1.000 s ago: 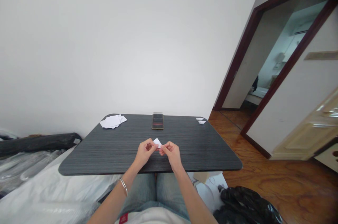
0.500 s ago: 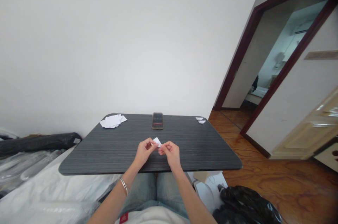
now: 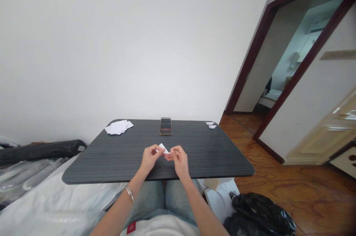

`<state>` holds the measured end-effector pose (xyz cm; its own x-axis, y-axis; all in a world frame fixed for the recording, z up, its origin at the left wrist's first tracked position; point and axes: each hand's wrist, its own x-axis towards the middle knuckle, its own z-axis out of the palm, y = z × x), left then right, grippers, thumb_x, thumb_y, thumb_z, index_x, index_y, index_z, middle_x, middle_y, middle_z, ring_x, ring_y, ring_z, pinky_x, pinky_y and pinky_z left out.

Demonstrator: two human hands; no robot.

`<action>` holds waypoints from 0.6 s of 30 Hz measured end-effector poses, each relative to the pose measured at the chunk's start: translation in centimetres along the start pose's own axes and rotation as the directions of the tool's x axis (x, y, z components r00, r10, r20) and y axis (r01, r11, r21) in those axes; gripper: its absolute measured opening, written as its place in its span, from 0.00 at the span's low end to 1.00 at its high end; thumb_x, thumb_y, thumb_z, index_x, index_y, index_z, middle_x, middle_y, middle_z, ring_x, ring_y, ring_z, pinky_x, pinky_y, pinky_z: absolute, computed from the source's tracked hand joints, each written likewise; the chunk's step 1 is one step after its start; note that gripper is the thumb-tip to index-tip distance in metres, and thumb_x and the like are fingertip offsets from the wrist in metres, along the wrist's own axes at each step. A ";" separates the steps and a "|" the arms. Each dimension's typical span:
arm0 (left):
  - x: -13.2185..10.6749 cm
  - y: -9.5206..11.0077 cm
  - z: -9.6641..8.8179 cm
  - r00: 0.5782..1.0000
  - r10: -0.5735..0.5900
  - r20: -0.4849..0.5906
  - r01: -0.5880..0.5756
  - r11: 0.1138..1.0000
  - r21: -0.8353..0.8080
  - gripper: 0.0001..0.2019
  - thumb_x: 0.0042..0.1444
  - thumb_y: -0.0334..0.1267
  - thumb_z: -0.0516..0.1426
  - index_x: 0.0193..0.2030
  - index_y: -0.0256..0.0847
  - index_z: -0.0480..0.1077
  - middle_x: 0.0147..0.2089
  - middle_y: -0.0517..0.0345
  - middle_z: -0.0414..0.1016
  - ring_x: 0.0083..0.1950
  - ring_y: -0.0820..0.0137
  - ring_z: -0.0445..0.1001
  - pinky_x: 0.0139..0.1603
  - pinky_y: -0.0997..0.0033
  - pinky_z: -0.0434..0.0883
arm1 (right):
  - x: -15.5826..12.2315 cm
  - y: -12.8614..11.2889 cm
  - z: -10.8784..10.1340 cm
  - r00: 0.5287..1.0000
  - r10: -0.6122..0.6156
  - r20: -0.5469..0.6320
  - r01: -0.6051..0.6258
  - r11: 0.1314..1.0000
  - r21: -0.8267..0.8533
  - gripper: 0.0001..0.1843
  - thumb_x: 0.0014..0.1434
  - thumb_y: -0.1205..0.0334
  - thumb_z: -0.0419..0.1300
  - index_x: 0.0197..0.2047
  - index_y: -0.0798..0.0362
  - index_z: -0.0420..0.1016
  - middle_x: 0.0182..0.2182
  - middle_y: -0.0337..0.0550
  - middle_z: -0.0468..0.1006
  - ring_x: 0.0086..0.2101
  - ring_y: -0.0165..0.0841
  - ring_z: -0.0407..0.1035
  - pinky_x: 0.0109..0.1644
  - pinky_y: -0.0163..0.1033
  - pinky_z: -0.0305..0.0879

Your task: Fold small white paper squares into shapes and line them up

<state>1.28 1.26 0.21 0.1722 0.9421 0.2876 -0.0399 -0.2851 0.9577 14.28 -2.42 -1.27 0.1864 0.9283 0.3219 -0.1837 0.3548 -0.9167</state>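
Observation:
A small white folded piece of paper [image 3: 163, 148] is held above the near middle of the dark table [image 3: 133, 161]. My left hand [image 3: 150, 156] pinches its left side between thumb and fingers. At its right corner, my right hand [image 3: 178, 157] has thumb and fingertips closed on the paper's edge. The fingers partly hide the lower edge of the paper. A loose pile of white paper sheets [image 3: 118, 127] lies at the far left of the table. Two small folded paper pieces [image 3: 212, 127] rest at the far right corner.
A phone [image 3: 166, 126] stands at the table's back middle, near the white wall [image 3: 167, 61]. Left of the table lie plastic-wrapped bundles [image 3: 41, 169]. A black plastic bag [image 3: 261, 213] and white boxes [image 3: 221, 199] are on the floor at right, below the table edge.
The paper has shifted slightly left and now shows a more pointed, triangular outline. My left hand has moved a little left; my right fingers have shifted along the paper's edge.

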 end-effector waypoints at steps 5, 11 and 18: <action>0.0 0.0 -0.1 0.999 0.005 -0.036 -0.004 0.999 0.041 0.08 0.41 0.38 0.61 0.20 0.35 0.69 0.20 0.60 0.73 0.23 0.73 0.70 0.26 0.76 0.66 | 0.3 0.5 -0.2 0.995 0.096 0.018 -0.097 0.994 0.047 0.17 0.53 0.50 0.54 0.30 0.57 0.69 0.22 0.45 0.77 0.23 0.32 0.72 0.26 0.35 0.69; -0.2 -0.1 0.0 0.998 0.067 -0.018 -0.064 0.993 0.103 0.09 0.43 0.38 0.60 0.20 0.34 0.69 0.21 0.61 0.72 0.22 0.75 0.67 0.24 0.78 0.63 | 0.5 1.2 -0.2 0.982 0.157 0.108 -0.160 0.987 0.018 0.15 0.48 0.52 0.60 0.26 0.58 0.70 0.20 0.43 0.77 0.20 0.30 0.71 0.24 0.32 0.68; -0.4 0.1 0.1 0.997 0.075 -0.007 -0.074 0.992 0.102 0.09 0.43 0.38 0.59 0.20 0.35 0.69 0.21 0.60 0.71 0.23 0.75 0.67 0.24 0.78 0.63 | 0.4 1.3 -0.2 0.978 0.171 0.116 -0.178 0.983 0.052 0.15 0.47 0.52 0.60 0.25 0.58 0.69 0.19 0.42 0.77 0.19 0.29 0.71 0.22 0.31 0.67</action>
<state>1.33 0.87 0.22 0.1619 0.9193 0.3588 0.0482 -0.3705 0.9276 14.30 -1.63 -2.33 0.0394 0.9819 0.1852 -0.2636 0.1890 -0.9459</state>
